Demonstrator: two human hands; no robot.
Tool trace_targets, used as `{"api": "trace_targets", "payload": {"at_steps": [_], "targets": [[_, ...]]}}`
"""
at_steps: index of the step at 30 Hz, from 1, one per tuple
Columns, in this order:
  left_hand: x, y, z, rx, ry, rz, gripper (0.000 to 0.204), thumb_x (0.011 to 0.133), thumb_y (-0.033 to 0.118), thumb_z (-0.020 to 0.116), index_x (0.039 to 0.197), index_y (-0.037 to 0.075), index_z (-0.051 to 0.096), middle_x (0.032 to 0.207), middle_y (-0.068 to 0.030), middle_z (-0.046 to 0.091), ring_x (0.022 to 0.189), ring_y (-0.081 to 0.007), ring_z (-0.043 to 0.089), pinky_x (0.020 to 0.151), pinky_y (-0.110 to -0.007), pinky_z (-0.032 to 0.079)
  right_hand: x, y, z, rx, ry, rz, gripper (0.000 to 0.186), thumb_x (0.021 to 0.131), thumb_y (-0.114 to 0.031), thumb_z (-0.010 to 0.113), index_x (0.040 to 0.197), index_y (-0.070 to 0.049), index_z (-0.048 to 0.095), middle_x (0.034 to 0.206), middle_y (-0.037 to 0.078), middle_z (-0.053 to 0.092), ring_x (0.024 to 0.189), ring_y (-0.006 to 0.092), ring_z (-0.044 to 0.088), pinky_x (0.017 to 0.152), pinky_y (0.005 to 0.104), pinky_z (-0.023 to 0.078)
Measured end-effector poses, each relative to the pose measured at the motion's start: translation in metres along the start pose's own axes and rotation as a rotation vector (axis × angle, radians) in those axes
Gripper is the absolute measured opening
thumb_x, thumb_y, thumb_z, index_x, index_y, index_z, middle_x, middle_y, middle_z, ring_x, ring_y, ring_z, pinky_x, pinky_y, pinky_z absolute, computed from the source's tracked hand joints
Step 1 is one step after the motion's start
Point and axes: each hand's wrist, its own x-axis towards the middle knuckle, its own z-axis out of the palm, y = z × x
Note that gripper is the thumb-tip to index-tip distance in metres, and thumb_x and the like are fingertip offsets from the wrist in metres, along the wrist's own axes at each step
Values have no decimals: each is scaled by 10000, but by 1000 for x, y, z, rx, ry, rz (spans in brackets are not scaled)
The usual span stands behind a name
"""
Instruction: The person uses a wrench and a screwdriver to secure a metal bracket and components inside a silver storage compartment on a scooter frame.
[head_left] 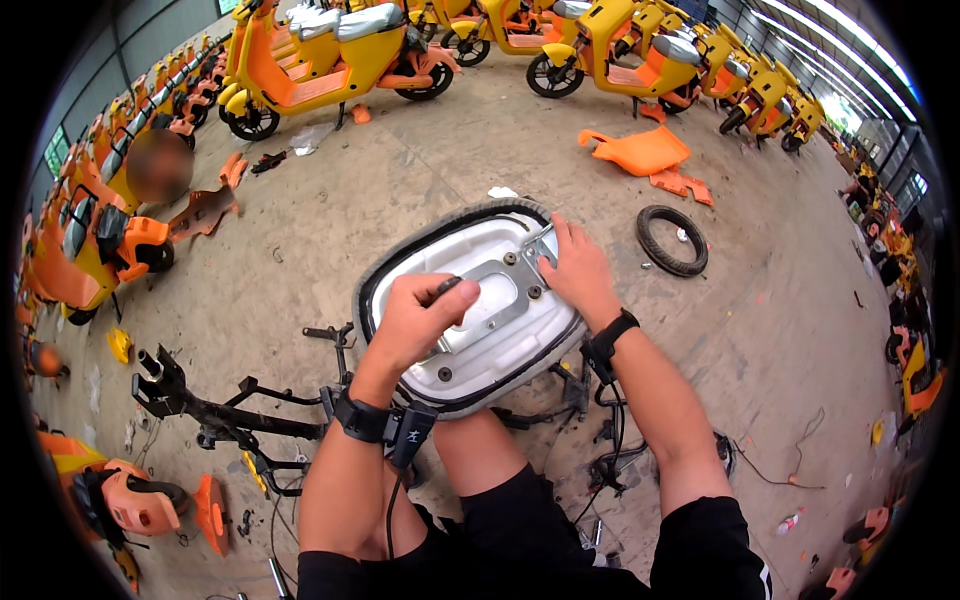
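An upturned scooter seat (pixel 410 300) lies across my lap area, its white plastic underside facing up inside a grey padded rim. A flat metal bracket (pixel 491 325) is fixed across it, with small dark rubber feet around. My left hand (pixel 418 318) is closed over the left part of the seat, thumb and fingers pinching a small dark piece (pixel 446 288) that looks like a rubber foot. My right hand (pixel 580 272) grips the seat's far right edge, fingers over the rim and thumb beside the bracket's hinge end (pixel 542 245).
A black metal scooter frame (pixel 255 420) lies under and left of the seat. A loose tyre (pixel 672 241) and orange body panels (pixel 640 152) lie on the floor ahead. Rows of yellow scooters (pixel 330 70) stand behind; cables (pixel 790 470) trail at right. Another person's blurred head (pixel 159 166) shows at left.
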Motion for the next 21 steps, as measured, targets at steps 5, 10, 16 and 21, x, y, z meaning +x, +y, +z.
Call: {"api": "trace_targets", "payload": {"at_steps": [5,10,16,21], "targets": [[13,-7,-2,-172,-50,-22,462,971,342,557,607,102,404,542,25,377,476,-68,296,452,-245,250,0,0,1,-1,-2,1,708,848,-316,657,1458,-84,382,1304,191,529,1101,352,584,904,437,510],[18,-14,-6,-196,-90,-50,533,968,502,498,637,87,445,520,21,367,471,-77,297,444,-263,222,-1,0,-2,-7,-3,-1,717,852,-319,654,1467,-79,374,1306,190,529,1107,350,582,913,439,502],[23,-13,-25,-409,-27,-27,717,976,651,377,641,37,537,492,22,333,460,-113,335,451,-275,273,2,-4,-3,-20,-16,-9,726,852,-321,654,1471,-71,369,1318,209,524,1116,358,580,937,449,485],[30,-5,-34,-616,-32,-7,578,990,435,369,531,83,382,465,-18,350,451,-153,353,438,-287,310,-1,2,1,-31,43,-16,730,849,-331,656,1470,-74,371,1295,202,534,1107,354,583,943,447,481]]}}
